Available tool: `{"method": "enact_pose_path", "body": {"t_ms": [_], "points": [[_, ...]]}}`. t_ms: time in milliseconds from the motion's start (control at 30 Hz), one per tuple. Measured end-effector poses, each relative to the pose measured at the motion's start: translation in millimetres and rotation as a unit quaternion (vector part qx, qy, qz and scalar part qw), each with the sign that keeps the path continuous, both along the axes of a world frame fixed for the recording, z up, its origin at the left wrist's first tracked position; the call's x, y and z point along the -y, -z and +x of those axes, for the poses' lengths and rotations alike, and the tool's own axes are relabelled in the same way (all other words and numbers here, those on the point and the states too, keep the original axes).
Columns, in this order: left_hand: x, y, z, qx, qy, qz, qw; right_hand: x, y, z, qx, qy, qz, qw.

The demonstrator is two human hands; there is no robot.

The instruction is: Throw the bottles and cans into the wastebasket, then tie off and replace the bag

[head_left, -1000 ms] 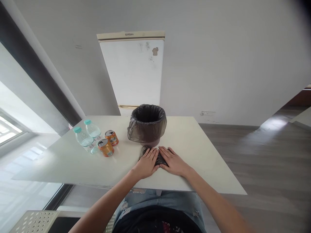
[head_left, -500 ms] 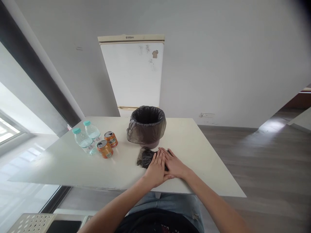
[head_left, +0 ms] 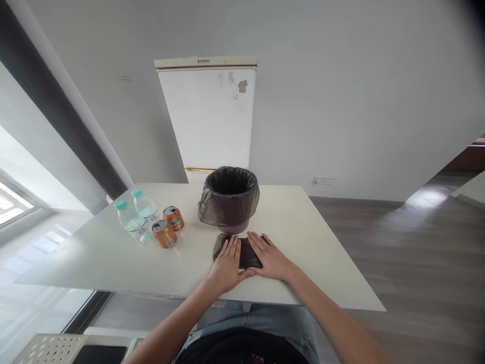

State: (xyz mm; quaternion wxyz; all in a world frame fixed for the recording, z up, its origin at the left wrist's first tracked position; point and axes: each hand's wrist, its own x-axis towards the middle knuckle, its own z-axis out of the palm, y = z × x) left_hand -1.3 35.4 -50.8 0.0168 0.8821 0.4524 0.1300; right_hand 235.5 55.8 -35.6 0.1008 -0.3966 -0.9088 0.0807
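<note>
A folded dark plastic bag (head_left: 246, 253) lies flat on the white table (head_left: 310, 242), just in front of a small bin (head_left: 229, 198) lined with a dark bag. My left hand (head_left: 227, 263) lies flat on the bag's left part, fingers stretched out and together. My right hand (head_left: 270, 255) lies flat on its right part, fingers also stretched out. A strip of the bag shows between the two hands.
Two water bottles (head_left: 131, 220) with teal caps and two orange cans (head_left: 164, 233) stand on the table's left side. A white fridge (head_left: 209, 114) stands behind the table against the wall. A perforated white chair (head_left: 45, 349) is at the lower left.
My left hand slid left across the bag, away from my right hand. The bag now lies flatter, with its middle showing between the hands.
</note>
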Motion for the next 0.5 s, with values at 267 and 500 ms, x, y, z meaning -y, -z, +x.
{"method": "enact_pose_path", "body": {"t_ms": [267,500], "points": [[0.6,0.2,-9.9,0.013,-0.006,-0.009,1.0,1.7,-2.1,-0.5,-0.009,0.005,-0.005,1.0],[0.9,0.6,-9.0,0.023,-0.008,-0.007,1.0,1.1,-2.3,-1.2,0.003,0.003,-0.013,1.0]]}}
